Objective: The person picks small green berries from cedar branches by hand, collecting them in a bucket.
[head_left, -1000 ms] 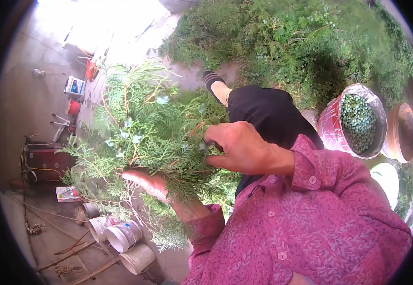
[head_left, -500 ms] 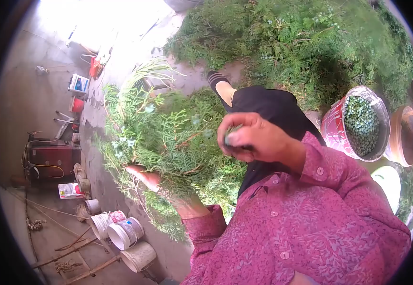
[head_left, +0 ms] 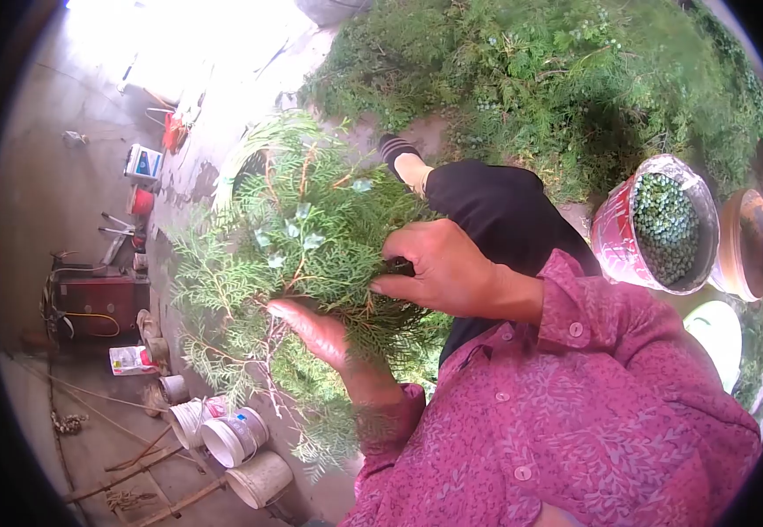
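My left hand is closed round a leafy arborvitae branch from below, its thumb along the stems. Flat green sprays and several pale blue-green cones show on the branch. My right hand is at the right side of the foliage, fingers curled and thumb pressed in; what lies inside them is dark and cannot be made out. To the right stands a red and white bucket, which holds many small green cones.
A large heap of cut green branches covers the floor ahead. A brown-rimmed tub stands beside the bucket. Several white buckets, a wooden ladder-like frame and a dark red machine lie along the left wall.
My right hand has moved down and left from above my knee to the foliage. My left hand has shifted slightly right, and the branch has turned, showing its cones more plainly.
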The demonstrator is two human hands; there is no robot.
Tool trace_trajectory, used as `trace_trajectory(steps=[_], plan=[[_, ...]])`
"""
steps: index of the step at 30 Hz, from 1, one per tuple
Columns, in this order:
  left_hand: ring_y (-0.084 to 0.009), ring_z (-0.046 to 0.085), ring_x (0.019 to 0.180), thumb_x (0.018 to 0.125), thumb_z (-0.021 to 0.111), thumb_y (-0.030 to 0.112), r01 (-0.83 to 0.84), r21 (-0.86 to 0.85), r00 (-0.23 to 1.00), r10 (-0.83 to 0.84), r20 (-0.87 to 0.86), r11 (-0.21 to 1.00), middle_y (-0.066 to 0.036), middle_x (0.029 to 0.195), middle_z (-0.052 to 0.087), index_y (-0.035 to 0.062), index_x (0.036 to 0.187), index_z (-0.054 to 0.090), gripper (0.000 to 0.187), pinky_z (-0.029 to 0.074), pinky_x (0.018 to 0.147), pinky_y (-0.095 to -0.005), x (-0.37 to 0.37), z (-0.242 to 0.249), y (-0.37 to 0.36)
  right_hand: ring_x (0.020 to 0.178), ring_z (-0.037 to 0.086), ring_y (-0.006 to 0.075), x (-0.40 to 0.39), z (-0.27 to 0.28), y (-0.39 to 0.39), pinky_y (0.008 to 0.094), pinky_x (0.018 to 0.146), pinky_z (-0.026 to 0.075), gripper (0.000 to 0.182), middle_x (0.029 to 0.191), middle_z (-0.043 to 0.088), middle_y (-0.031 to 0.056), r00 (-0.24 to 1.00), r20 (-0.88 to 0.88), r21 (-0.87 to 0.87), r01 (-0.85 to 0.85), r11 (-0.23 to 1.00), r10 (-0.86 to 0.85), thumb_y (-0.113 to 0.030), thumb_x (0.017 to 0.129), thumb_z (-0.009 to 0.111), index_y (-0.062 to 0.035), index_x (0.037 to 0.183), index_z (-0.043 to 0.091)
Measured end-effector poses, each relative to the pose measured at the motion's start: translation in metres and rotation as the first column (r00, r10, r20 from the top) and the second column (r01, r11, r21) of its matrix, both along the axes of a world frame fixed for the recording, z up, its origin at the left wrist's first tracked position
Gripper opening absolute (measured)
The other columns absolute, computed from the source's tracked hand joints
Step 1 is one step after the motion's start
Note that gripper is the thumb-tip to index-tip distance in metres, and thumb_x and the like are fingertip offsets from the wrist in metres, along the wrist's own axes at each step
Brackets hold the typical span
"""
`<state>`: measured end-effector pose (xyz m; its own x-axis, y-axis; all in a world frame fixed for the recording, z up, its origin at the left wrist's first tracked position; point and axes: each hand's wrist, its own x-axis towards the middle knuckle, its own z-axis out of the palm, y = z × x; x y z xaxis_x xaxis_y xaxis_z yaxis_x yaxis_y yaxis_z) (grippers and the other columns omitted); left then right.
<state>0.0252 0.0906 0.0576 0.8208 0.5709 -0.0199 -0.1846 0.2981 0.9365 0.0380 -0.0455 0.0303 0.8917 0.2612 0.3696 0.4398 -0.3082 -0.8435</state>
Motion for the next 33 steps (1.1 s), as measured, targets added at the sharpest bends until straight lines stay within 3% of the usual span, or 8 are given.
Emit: trace_trajectory(steps=[6, 13, 16, 19, 20, 22, 30, 33], plan=[[-0.0266, 0.030, 0.126, 0.086, 0.043, 0.057, -0.142, 0.483, 0.984, 0.175, -0.025, 0.864, -0.015, 0.141, 0.026, 0.0004, 0.136, 0.025, 0.078, 0.025, 0.105, -0.0410, -0.004, -0.028, 0.018, 0.073, 0.060, 0.0352, 0.003, -0.009, 0.003, 0.0417, 0.065, 0.048, 0.030, 0.075, 0.060, 0.0172, 0.995, -0.052, -0.003, 0.084, 0.996, -0.084, -0.027, 0.067, 0.068, -0.0009, 0.081, 0.060], [-0.0249, 0.034, 0.124, 0.086, 0.045, 0.056, 0.098, 0.143, 0.994, -0.104, 0.037, 0.985, -0.014, 0.139, 0.029, 0.0002, 0.135, 0.029, 0.076, 0.026, 0.104, -0.0393, -0.004, -0.017, 0.011, 0.072, 0.060, 0.0364, 0.005, -0.006, -0.003, 0.0423, 0.065, 0.048, 0.024, 0.075, 0.061, 0.0179, 0.968, -0.206, -0.149, -0.173, 0.974, 0.140, -0.023, 0.069, 0.062, -0.0005, 0.075, 0.061], [-0.0236, 0.044, 0.114, 0.093, 0.035, 0.048, 0.323, 0.043, 0.939, -0.326, 0.114, 0.945, -0.012, 0.131, 0.039, 0.0014, 0.131, 0.033, 0.060, 0.037, 0.095, -0.0389, -0.008, -0.011, 0.010, 0.063, 0.060, 0.0318, 0.002, -0.009, -0.003, 0.0407, 0.059, 0.047, 0.022, 0.071, 0.062, 0.0145, 0.939, -0.198, -0.165, -0.314, 0.935, 0.281, -0.021, 0.072, 0.056, 0.0003, 0.073, 0.062], [-0.0237, 0.048, 0.108, 0.094, 0.031, 0.045, 0.276, -0.059, 0.959, -0.271, 0.080, 0.959, -0.011, 0.125, 0.045, 0.0049, 0.129, 0.036, 0.053, 0.041, 0.091, -0.0390, -0.002, -0.012, 0.025, 0.053, 0.051, 0.0104, -0.001, -0.013, -0.021, 0.0251, 0.042, 0.039, 0.018, 0.071, 0.058, 0.0041, 0.540, -0.537, 0.605, -0.290, 0.742, 0.648, -0.017, 0.079, 0.053, -0.0026, 0.083, 0.063], [-0.0241, 0.049, 0.106, 0.094, 0.031, 0.045, 0.285, -0.092, 0.957, -0.279, 0.078, 0.954, -0.010, 0.123, 0.047, 0.0061, 0.129, 0.037, 0.053, 0.042, 0.090, -0.0392, -0.002, -0.009, 0.027, 0.053, 0.051, 0.0104, 0.000, -0.015, -0.027, 0.0251, 0.042, 0.039, 0.018, 0.071, 0.058, 0.0041, 0.538, -0.535, 0.605, -0.294, 0.740, 0.651, -0.017, 0.079, 0.053, -0.0026, 0.083, 0.063], [-0.0244, 0.051, 0.101, 0.093, 0.032, 0.047, 0.254, -0.118, 0.967, -0.248, 0.061, 0.960, -0.010, 0.121, 0.048, 0.0085, 0.130, 0.036, 0.053, 0.045, 0.084, -0.0397, -0.001, -0.010, 0.037, 0.053, 0.050, 0.0071, 0.002, -0.019, -0.035, 0.0182, 0.038, 0.033, 0.016, 0.073, 0.057, 0.0043, 0.410, -0.362, 0.895, -0.099, 0.435, 0.837, -0.015, 0.084, 0.053, -0.0030, 0.093, 0.059], [-0.0213, 0.055, 0.089, 0.091, 0.035, 0.051, 0.116, -0.004, 0.993, -0.116, 0.015, 0.993, -0.009, 0.116, 0.051, 0.0107, 0.129, 0.038, 0.055, 0.049, 0.070, -0.0363, 0.005, -0.012, 0.051, 0.048, 0.045, 0.0040, 0.009, -0.010, -0.045, 0.0162, 0.038, 0.030, 0.015, 0.069, 0.055, 0.0018, 0.666, -0.371, 0.897, 0.076, 0.436, 0.647, -0.015, 0.085, 0.059, -0.0021, 0.092, 0.058], [-0.0210, 0.055, 0.087, 0.091, 0.034, 0.051, 0.114, 0.013, 0.993, -0.114, 0.032, 0.993, -0.008, 0.116, 0.051, 0.0105, 0.130, 0.037, 0.056, 0.050, 0.068, -0.0356, 0.006, -0.010, 0.051, 0.052, 0.050, 0.0074, 0.007, -0.009, -0.038, 0.0212, 0.045, 0.039, 0.020, 0.071, 0.058, 0.0027, 0.744, -0.509, 0.695, 0.059, 0.716, 0.433, -0.018, 0.082, 0.062, -0.0002, 0.089, 0.059]])
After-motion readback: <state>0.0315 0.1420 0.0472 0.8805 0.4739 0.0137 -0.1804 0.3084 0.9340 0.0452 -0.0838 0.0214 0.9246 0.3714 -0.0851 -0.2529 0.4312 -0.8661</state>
